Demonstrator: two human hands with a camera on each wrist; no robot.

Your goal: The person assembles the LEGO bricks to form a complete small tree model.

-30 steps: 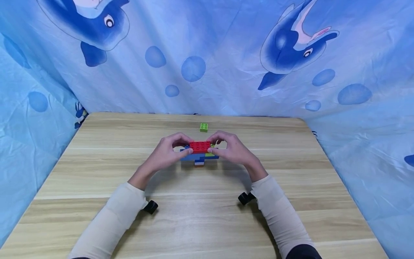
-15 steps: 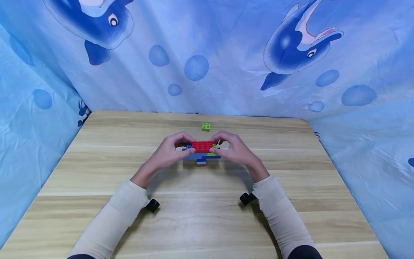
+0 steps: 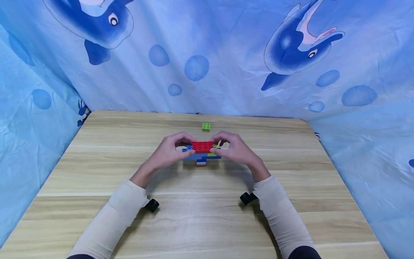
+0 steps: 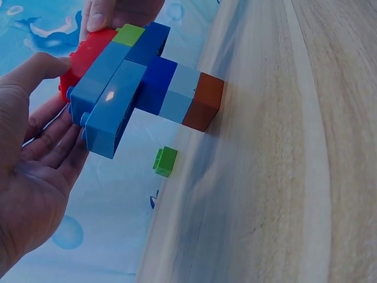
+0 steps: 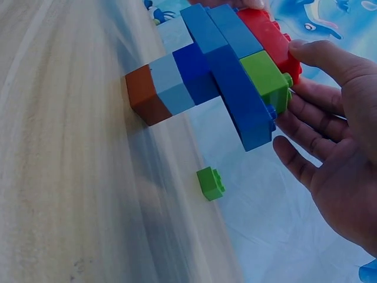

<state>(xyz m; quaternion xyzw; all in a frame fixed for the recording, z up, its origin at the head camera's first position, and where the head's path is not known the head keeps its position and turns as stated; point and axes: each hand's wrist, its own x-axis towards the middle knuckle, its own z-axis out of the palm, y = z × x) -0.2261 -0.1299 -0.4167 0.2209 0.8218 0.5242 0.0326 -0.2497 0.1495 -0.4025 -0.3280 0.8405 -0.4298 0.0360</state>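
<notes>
A red building brick (image 3: pixel 202 146) tops a stack of toy bricks, gripped at its two ends. My left hand (image 3: pixel 171 150) pinches its left end, thumb in front and fingers behind. At the right end my right hand (image 3: pixel 234 148) does the same. Beneath it, in the left wrist view, are a blue brick (image 4: pixel 97 79) and a lime green brick (image 4: pixel 128 35) side by side. Below those, wider blue bricks (image 5: pixel 241 100) jut out over a narrow column. That column has a dark blue brick (image 5: pixel 195 72), a pale blue brick (image 5: pixel 171 84) and a brown brick (image 5: pixel 146 96) at the table.
Behind the stack, a loose lime green brick (image 3: pixel 206 127) lies near the far edge of the wooden table (image 3: pixel 200 216). A blue curtain (image 3: pixel 226 43) with dolphins hangs round the back and sides. Black wrist cameras (image 3: pixel 152 205) stick out from both sleeves.
The head view has shifted slightly since the first frame. Both hands stay on the ends of the red brick, with hardly any movement.
</notes>
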